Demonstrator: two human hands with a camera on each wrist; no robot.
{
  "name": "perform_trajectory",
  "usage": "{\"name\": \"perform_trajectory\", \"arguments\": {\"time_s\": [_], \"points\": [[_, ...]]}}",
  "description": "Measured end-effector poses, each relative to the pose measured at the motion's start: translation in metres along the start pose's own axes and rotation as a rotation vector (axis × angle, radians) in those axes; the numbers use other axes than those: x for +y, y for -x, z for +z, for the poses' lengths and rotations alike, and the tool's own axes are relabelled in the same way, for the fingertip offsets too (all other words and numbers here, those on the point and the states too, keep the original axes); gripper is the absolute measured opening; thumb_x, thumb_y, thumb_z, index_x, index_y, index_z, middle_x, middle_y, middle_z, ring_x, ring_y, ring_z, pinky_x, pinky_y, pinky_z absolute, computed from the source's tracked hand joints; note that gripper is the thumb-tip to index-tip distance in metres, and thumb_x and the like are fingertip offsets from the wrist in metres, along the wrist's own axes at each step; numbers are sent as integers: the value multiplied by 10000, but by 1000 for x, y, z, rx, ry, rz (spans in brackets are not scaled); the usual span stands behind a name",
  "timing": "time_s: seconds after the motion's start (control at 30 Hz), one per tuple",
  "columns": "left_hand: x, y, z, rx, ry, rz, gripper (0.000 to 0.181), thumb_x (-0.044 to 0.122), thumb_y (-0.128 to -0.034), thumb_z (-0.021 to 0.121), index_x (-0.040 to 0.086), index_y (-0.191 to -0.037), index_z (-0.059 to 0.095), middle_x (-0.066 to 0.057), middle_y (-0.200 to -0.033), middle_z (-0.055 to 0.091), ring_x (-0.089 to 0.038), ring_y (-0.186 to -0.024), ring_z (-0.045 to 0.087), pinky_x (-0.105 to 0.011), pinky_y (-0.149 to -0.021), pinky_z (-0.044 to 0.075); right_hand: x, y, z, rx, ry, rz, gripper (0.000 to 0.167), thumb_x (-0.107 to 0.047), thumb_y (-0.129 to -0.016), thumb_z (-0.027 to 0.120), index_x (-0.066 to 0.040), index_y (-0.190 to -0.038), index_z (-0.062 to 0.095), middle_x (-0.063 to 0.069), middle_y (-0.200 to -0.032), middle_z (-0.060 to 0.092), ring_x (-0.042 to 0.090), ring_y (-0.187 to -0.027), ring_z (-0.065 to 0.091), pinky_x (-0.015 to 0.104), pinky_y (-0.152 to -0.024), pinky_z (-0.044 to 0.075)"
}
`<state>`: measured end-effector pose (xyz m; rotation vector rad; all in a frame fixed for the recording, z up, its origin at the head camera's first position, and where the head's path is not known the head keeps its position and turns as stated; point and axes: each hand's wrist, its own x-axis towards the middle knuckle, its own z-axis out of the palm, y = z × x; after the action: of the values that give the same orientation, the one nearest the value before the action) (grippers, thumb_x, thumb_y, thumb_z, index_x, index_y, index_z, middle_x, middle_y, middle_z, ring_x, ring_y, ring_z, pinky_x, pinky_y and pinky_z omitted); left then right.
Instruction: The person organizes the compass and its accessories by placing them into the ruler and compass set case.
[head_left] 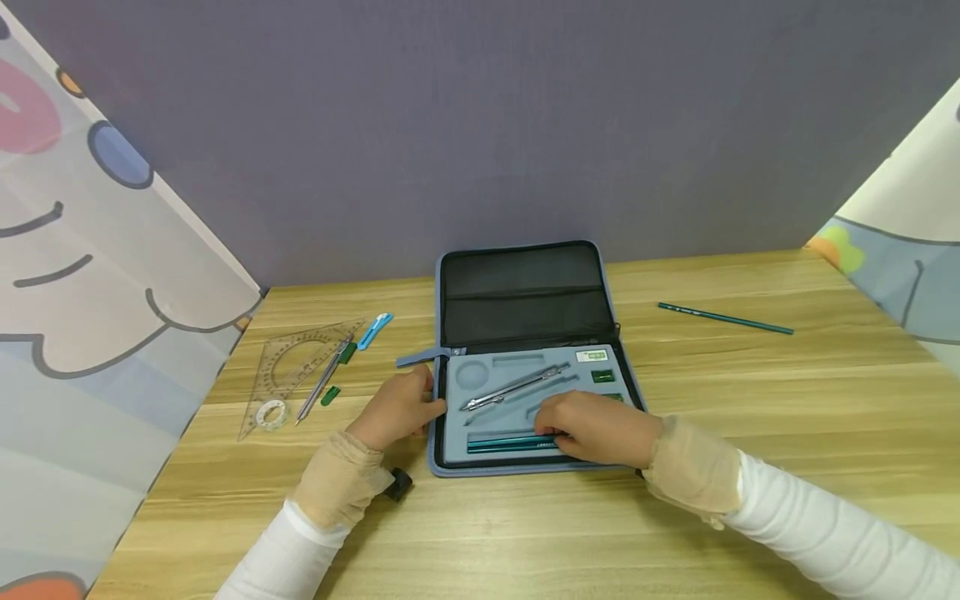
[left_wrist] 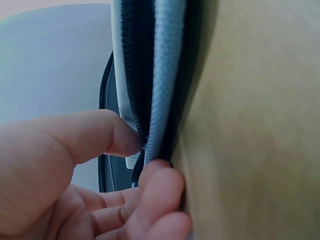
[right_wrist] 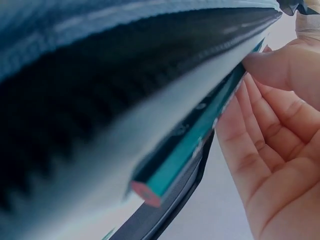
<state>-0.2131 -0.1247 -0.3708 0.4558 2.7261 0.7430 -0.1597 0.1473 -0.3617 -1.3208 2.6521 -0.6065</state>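
A zip case [head_left: 437, 333] lies unfolded with a light blue tray [head_left: 457, 396] in its front half. My left hand [head_left: 397, 408] pinches the case's left edge [left_wrist: 167, 75] between thumb and fingers; the left wrist view shows the hand [left_wrist: 90, 170] close up. At the tray's front slot, my right hand [head_left: 600, 427] holds green pencils [head_left: 510, 444] that lie side by side, its palm hiding their right part. In the right wrist view the hand [right_wrist: 275, 130] has its thumb and fingers on a pencil [right_wrist: 175, 165]. A silver compass [head_left: 517, 387], eraser [head_left: 591, 356] and green sharpener [head_left: 602, 376] sit in the tray.
On the left lie a set square [head_left: 262, 387], tape roll [head_left: 271, 414], second compass [head_left: 322, 383], blue cutter [head_left: 375, 331] and small green pieces [head_left: 330, 396]. Another green pencil [head_left: 726, 317] lies at the right. A grey panel [head_left: 517, 125] stands behind the table.
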Motion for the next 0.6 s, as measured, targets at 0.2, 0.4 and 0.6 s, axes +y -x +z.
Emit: {"name": "perform_trajectory", "arguments": {"time_s": [0.2,0.4,0.6], "points": [[0,0,0,9,2,1,196,128,-876,610,-2,-989,519,-46,-539,541,-146,-431,544,-274,-477,419,-1,1,1,4,15,13,251,137,-787,591,-109,-744,623,-80,-704,518,19,-644,439,160,-565,394],[1,0,0,11,1,-3,203,131,-875,613,-3,-996,520,-44,-546,544,-144,-437,547,-273,-476,421,-2,4,2,8,37,-2,239,111,-809,618,-63,-939,719,-23,-820,619,59,-796,609,159,-684,494],[1,0,0,10,7,-5,201,132,-877,613,0,-996,520,-49,-554,543,-146,-439,548,-273,-479,427,-3,6,3,36,23,13,247,117,-802,612,-57,-940,720,-15,-831,630,71,-811,617,175,-697,502]]}}
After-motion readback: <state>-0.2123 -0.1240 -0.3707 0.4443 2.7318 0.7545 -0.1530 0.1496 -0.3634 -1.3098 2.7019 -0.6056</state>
